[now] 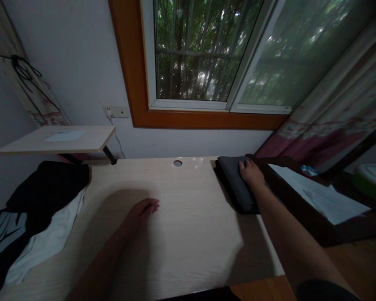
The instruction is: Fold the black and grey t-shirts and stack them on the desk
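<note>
My left hand (142, 210) rests palm down on the pale wooden desk (181, 234), its fingers loosely stretched forward and holding nothing. My right hand (251, 172) lies on top of a folded dark grey cloth (235, 184) at the desk's right edge. The fingers of that hand are laid flat over the cloth's far end, pressing on it rather than wrapped round it.
A heap of black and white clothes (37, 209) lies at the desk's left. A small raised shelf (59, 140) stands behind it. A cable hole (177, 163) sits near the wall. A dark cabinet with a white sheet of paper (319, 194) stands to the right, below a window (200, 54).
</note>
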{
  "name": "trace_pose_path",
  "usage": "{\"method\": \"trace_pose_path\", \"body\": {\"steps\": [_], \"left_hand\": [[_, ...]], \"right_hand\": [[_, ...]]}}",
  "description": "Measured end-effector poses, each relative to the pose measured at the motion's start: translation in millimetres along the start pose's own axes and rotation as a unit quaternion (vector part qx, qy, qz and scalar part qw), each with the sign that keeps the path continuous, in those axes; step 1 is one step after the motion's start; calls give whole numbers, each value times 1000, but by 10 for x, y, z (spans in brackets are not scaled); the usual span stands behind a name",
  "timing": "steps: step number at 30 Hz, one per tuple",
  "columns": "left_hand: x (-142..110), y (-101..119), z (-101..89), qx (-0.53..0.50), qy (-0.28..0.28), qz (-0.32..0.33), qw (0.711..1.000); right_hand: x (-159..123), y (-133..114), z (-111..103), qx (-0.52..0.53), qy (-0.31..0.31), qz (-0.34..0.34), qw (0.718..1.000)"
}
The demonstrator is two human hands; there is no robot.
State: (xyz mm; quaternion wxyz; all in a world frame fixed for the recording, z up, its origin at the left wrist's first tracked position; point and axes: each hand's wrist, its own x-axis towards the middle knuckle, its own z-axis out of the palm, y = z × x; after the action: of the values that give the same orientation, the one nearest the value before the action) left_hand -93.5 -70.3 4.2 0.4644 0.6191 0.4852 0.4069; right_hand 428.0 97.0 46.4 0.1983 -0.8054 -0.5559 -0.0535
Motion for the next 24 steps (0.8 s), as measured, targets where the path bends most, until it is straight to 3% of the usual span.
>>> {"method": "trace_pose_path", "body": {"steps": [4,12,18,24], "left_hand": [[0,11,3,12,3,3,1000],[-8,62,-3,29,-5,-3,1000],[-3,41,-3,35,-9,-1,999],[-7,-7,-9,39,-19,-2,999]], "right_hand": [[35,65,24,4,-73,18,997],[-8,141,57,8,-67,7,998],[-190,370,10,29,-65,-17,997],[-461,630,-74,56,-71,9,996]]}}
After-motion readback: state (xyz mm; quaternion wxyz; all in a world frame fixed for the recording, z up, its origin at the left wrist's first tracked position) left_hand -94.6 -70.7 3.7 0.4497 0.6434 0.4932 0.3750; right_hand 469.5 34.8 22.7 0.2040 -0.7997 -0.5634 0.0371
